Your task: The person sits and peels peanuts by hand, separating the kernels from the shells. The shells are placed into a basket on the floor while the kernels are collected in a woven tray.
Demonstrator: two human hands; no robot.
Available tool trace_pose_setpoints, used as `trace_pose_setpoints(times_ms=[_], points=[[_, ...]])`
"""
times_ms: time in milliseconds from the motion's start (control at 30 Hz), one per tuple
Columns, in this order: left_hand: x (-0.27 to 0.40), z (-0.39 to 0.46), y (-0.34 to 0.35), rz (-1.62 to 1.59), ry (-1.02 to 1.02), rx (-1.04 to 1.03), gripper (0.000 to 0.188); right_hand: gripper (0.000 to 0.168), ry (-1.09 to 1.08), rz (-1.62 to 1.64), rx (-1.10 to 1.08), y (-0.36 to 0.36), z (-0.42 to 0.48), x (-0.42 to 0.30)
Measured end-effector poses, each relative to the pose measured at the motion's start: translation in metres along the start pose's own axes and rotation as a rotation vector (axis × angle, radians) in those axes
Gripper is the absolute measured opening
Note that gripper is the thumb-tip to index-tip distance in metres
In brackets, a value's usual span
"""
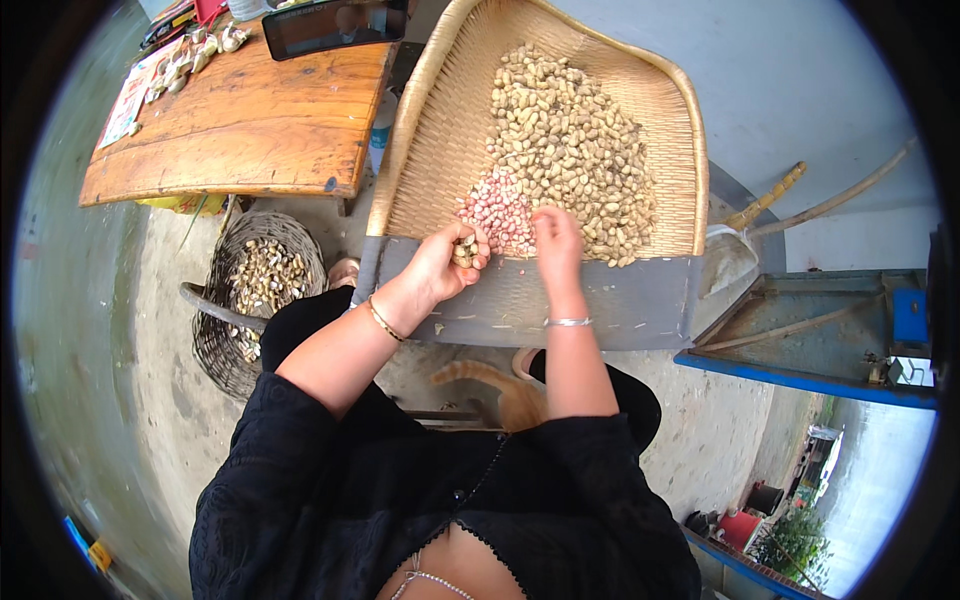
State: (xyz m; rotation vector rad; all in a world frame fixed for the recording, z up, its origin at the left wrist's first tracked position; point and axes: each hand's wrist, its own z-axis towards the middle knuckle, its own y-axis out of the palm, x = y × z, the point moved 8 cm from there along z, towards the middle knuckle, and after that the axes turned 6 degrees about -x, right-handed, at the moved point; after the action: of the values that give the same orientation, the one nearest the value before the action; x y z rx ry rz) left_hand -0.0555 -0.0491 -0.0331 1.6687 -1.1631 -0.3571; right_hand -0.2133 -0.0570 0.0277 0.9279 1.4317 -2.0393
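Note:
Several peanut shells or peanuts (466,253) are cupped in my left hand (442,266), palm up over the near part of a woven winnowing basket (442,142). Just right of it, my right hand (559,244) hovers at the edge of a small heap of shelled pink peanut kernels (497,211). Its fingers are curled and slightly blurred, so I cannot make out whether they pinch anything. A large pile of unshelled peanuts (577,142) covers the basket's middle and right. The basket's near edge is a grey band (525,315) with a few shell bits on it.
At the left, a wicker basket (214,330) with a curved handle holds peanut shells (270,277). A wooden table (247,127) bears garlic bulbs (196,56) and a phone (334,28). An orange cat (517,397) is below, between my legs. A blue-edged metal cart (810,315) stands right.

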Motion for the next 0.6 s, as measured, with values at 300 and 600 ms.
trace_pose_setpoints(times_ms=[300, 600], points=[[0.011, -0.008, 0.006, 0.154, 0.061, 0.002, 0.024, 0.012, -0.023, -0.599, -0.044, 0.0, 0.011, 0.029], [-0.008, 0.0, -0.007, 0.421, -0.05, -0.009, 0.018, 0.013, -0.006, 0.484, -0.43, 0.039, -0.042, -0.034]])
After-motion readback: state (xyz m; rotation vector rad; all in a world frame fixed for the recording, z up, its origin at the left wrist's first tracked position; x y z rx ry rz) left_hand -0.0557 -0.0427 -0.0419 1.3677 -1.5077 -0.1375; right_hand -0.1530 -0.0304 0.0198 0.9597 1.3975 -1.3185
